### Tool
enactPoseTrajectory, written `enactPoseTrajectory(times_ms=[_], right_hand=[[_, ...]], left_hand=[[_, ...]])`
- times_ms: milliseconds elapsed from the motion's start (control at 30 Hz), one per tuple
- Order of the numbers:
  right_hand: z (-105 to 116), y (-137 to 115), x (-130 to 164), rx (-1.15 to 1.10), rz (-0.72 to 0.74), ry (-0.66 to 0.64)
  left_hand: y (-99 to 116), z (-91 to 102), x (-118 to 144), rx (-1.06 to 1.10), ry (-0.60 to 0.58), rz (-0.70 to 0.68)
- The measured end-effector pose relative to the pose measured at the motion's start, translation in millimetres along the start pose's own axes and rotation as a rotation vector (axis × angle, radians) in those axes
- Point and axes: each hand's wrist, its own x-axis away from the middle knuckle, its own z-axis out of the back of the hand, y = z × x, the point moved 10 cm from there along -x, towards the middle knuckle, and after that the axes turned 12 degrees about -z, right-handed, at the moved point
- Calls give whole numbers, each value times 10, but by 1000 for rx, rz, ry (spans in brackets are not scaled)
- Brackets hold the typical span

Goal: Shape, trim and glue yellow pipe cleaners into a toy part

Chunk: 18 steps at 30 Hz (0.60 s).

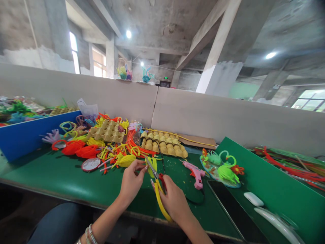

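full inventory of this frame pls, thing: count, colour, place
scissors: one, yellow handles, in right hand over table
pipe cleaner piece: one, yellow-green, at the blades, pinched by left hand
pipe cleaners: a heap, red, yellow, orange, left of centre
egg trays: two, tan, behind the heap
glue gun: one, pink, right of the hands
craft figures: two, green, on a plate at right
phone: one, black, front right
table: one, green top
divider: one, blue, far left
left hand: pinching the piece
right hand: gripping the scissors
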Motion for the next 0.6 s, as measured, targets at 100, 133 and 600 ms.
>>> enactPoseTrajectory(times_ms=[100,133,600], right_hand=[[18,-3,1,4,0,10],[24,-3,1,4,1,16],[66,13,-9,13,16,45]], left_hand=[[1,-2,-1,7,-3,0],[0,-1,0,12,-1,0],[-23,12,-4,4,4,0]])
